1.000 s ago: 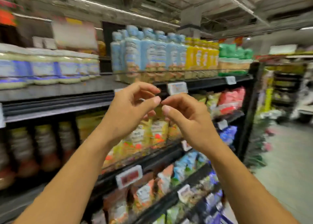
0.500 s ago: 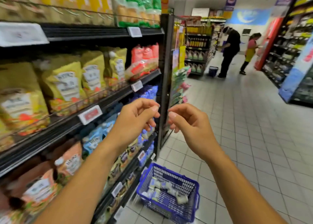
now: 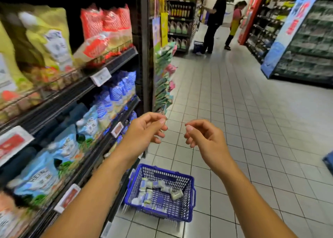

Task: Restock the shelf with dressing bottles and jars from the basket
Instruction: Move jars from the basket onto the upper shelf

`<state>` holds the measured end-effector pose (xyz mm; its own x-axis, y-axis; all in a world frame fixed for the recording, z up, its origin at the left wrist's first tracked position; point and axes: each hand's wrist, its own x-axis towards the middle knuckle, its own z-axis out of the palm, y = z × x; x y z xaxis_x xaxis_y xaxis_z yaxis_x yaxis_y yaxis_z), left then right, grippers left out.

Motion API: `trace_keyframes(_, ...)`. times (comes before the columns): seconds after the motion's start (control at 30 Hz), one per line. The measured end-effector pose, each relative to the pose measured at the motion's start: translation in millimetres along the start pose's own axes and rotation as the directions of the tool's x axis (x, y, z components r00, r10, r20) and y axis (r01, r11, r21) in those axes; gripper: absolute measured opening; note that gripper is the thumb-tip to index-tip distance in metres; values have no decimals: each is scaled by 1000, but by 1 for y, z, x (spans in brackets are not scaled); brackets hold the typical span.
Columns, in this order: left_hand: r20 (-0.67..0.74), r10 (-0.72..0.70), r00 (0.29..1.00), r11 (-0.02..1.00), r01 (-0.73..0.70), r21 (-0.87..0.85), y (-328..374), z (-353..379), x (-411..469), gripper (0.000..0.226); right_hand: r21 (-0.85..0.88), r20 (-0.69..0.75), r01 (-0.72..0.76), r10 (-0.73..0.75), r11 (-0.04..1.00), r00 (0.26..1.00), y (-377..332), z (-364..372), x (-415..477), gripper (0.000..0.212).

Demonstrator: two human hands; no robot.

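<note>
Now, from the head view, the camera looks lower down the aisle than half a second ago, so the blue basket [image 3: 188, 202] sits larger and nearer the bottom middle of the picture, on the tiled floor [image 3: 234, 111] just beside the foot of the shelf [image 3: 115, 66]. Small jars [image 3: 155, 192] lie jumbled on their sides inside the basket. Above the basket, the left hand [image 3: 144, 129] and right hand [image 3: 207, 138] hang in the air, both empty with fingers loosely curled; the gap between their fingertips is wider than before. Neither hand touches the basket or the shelf. Left of the basket and above it, the shelf levels carry blue pouches [image 3: 115, 93], then red pouches [image 3: 106, 26] and yellow pouches [image 3: 52, 35] higher up, all blurred. A white price tag [image 3: 100, 76] clips to the shelf edge. A strip of hanging packets [image 3: 164, 72] runs down the shelf end beyond the basket. Far past the basket, two people [image 3: 216, 21] stand by another shelf with a second basket [image 3: 198, 46] at their feet.
</note>
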<state>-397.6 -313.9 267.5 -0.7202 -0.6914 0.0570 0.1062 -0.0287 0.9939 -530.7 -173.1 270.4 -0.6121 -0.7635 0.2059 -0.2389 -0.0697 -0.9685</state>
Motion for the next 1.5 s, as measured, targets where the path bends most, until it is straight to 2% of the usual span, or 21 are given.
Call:
trace_keyframes(0.43,109,-231,967,973,231,12,-100,-8,143,11,-30,-112,-224,219,974,969,110,-3,99,6)
trace_keyframes(0.67,65,-387,920,922,384,46,-186,3,190,12,-31,-93,-403,399,915,912,201,-29,123,8)
trace_keyframes(0.9,-41,-581,813,808,582,92,-308,4,210,11,7,-55,-603,603,797,796,327,-40,124,10)
trace_keyframes(1.1,-133,-751,647,631,762,144,-439,-17,197,12,-38,-33,-743,742,668,669,463,-20,91,19)
trace_keyframes(1.2,-151,-814,560,529,824,203,-515,-33,181,14,-88,-33,-798,799,596,600,535,-4,65,16)
trace_keyframes(1.33,-170,-866,471,414,865,284,-618,-60,159,13,-143,-28,-861,868,488,496,629,19,37,16)
trace_keyframes(1.5,-129,-889,440,325,804,497,-742,-86,148,7,-92,-30,-933,935,349,353,746,39,16,20)
